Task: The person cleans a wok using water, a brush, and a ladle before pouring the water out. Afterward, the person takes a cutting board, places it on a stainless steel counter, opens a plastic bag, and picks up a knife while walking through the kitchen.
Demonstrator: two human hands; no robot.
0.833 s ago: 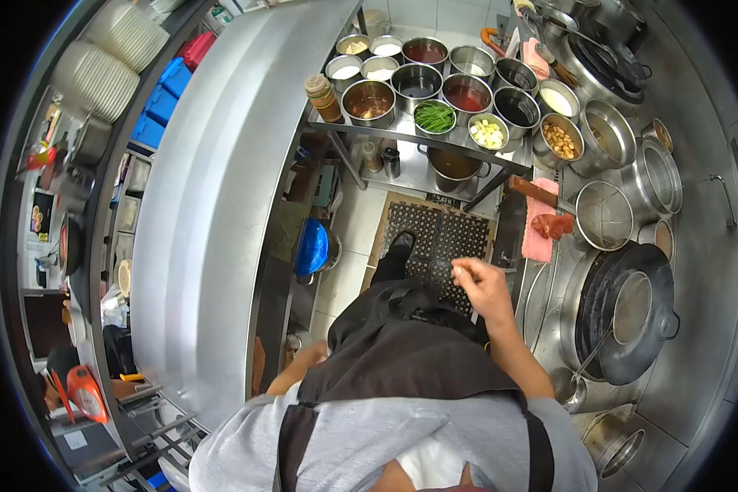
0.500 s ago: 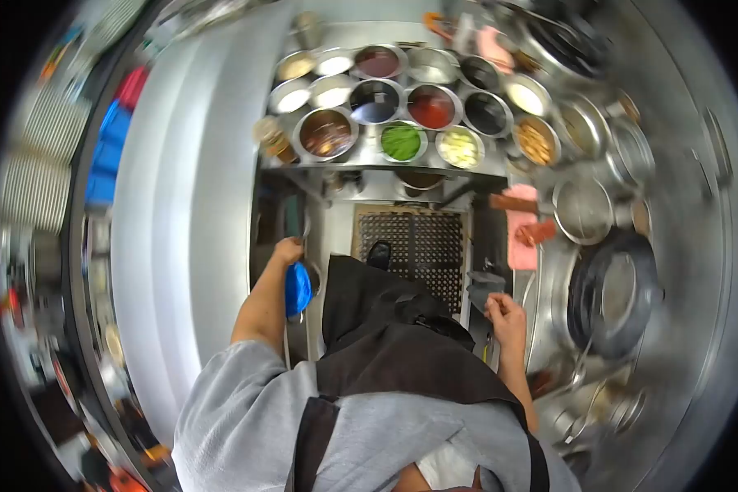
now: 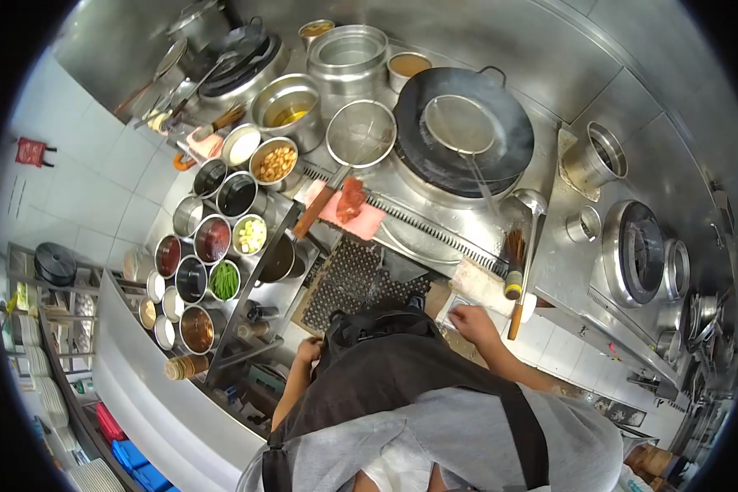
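My left hand (image 3: 307, 351) hangs beside the dark apron (image 3: 385, 361), its fingers curled and no object showing in them. Farther right, my right hand (image 3: 472, 325) is bent closed below the front edge of the stove. A pale flat thing lies just beyond its fingertips; I cannot make out whether the hand grips anything. Closest to that hand are a rolled white cloth (image 3: 488, 287), a ladle with a wooden handle (image 3: 531, 238) and a bristle brush (image 3: 513, 262) on the stove's edge.
A black wok (image 3: 512, 152) with a wire strainer (image 3: 461, 125) in it sits on the burner. Another strainer (image 3: 361, 134) rests near a pink cloth (image 3: 365, 221). Steel pots of sauces, chopped greens (image 3: 224, 280) and nuts (image 3: 275, 164) crowd the left counter. A perforated mat (image 3: 336, 283) covers the floor.
My view and body have turned right, toward the stove. My left hand has come away from the blue bowl below the counter and now hangs at the apron. The right hand stays near the stove edge.
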